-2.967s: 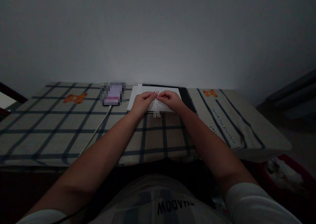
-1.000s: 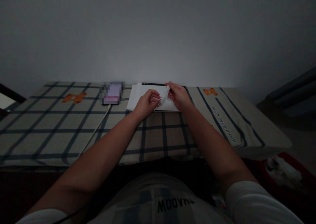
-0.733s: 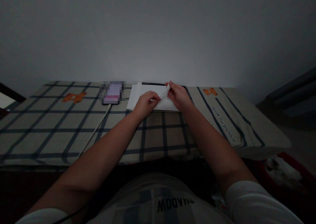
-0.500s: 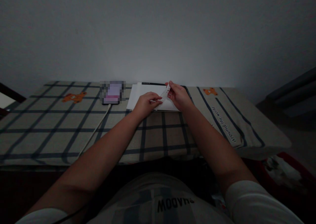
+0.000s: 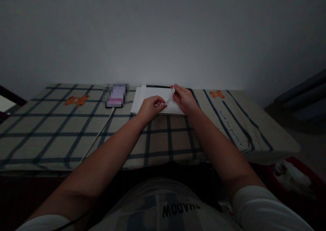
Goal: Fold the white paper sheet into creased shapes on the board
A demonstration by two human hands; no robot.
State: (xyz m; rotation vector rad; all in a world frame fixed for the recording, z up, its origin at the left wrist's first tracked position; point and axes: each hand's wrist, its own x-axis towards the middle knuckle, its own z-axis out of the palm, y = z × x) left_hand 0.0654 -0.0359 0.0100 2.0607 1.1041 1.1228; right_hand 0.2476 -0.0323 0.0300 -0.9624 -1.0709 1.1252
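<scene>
A thin white paper strip (image 5: 169,97) with small dark marks or holes stretches slantwise between my two hands, above the white sheets. My left hand (image 5: 152,108) pinches its lower end between thumb and fingers. Higher up, my right hand (image 5: 183,98) grips the other end, with the strip's tip showing above the fingertips. Beneath both hands lie white paper sheets (image 5: 139,100), overlapping, with a black band along the far edge. The strip is too small and dim to make out finely.
A phone (image 5: 117,96), its screen blurred, lies left of the paper, with a white cable (image 5: 98,134) running toward the near edge. The checked tablecloth (image 5: 168,142) covers the table, which meets a wall (image 5: 163,34). A red bin (image 5: 297,176) stands at the lower right.
The strip has twisted slightly, so fewer of its dark marks face me. The fingers of my left hand have curled a little. My right hand is almost still.
</scene>
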